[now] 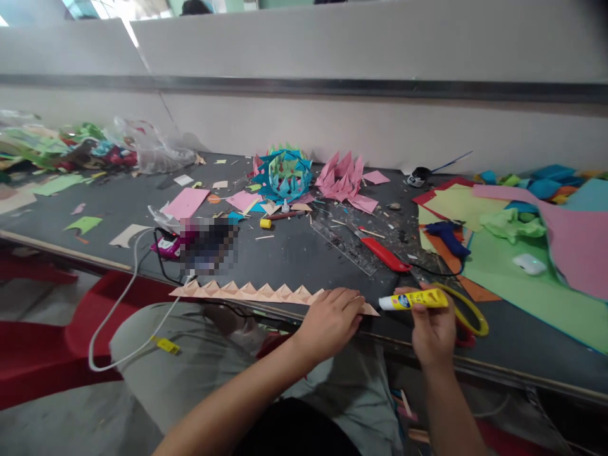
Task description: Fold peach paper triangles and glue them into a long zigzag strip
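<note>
A long peach paper strip with a row of folded triangular points (247, 291) lies along the table's front edge. My left hand (330, 322) rests on its right part, fingers together and pressed down on the paper. In my right hand (432, 326) is a yellow glue stick (418, 299), held level between thumb and fingers, its white end pointing left toward the strip's right tip without touching it. Just right of that hand lie yellow-handled scissors (468, 310), partly hidden by it. A small yellow cap (265, 223) sits on the table beyond the strip.
Across the dark table (285, 253) stand a blue-green paper ring (285, 174) and a pink pointed one (341, 177). A red cutter (384, 253), a clear ruler (342, 246) and a blue glue gun (446, 238) lie nearer. Coloured sheets (517, 272) cover the right; a white cable (111, 297) hangs left.
</note>
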Tool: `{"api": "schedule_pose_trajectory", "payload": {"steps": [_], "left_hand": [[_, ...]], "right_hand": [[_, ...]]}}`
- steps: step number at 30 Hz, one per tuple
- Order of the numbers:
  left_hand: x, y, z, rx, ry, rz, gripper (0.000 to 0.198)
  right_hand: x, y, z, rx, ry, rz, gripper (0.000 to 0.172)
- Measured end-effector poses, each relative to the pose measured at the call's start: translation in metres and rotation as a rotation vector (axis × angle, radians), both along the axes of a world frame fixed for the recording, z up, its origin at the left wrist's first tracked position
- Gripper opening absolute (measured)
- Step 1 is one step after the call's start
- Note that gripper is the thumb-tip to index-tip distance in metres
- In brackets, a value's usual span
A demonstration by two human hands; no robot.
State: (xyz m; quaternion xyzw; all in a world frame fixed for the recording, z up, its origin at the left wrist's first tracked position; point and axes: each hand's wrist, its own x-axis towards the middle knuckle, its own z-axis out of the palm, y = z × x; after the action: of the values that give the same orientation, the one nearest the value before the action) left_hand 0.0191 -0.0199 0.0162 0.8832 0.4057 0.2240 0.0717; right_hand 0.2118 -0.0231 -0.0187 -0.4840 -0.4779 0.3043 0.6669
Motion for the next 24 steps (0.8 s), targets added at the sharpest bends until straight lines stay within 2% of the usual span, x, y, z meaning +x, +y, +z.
{"api": "schedule_pose_trajectory", "payload": {"steps": [4, 8, 13, 18, 24], "left_hand": [[0.011, -0.002, -0.017, 0.032, 0.032, -0.008, 0.023], [0.009, -0.002, -0.023, 0.093, 0.001, 0.000, 0.024], [0.009, -0.004, -0.023, 0.128, -0.017, 0.045, 0.024], [0.010, -0.005, -0.024, 0.129, -0.031, 0.033, 0.023], [0.010, 0.006, -0.007, -0.047, 0.039, 0.081, 0.023]], "right_hand": [[-0.002, 0.000, 0.006, -0.004, -0.147, 0.079, 0.033], [-0.004, 0.004, 0.005, -0.011, -0.258, 0.189, 0.034], [-0.007, 0.007, -0.002, -0.011, -0.358, 0.270, 0.034], [-0.010, 0.009, 0.000, 0.007, -0.298, 0.224, 0.032], [-0.014, 0.011, 0.007, 0.043, -0.158, 0.176, 0.029]]}}
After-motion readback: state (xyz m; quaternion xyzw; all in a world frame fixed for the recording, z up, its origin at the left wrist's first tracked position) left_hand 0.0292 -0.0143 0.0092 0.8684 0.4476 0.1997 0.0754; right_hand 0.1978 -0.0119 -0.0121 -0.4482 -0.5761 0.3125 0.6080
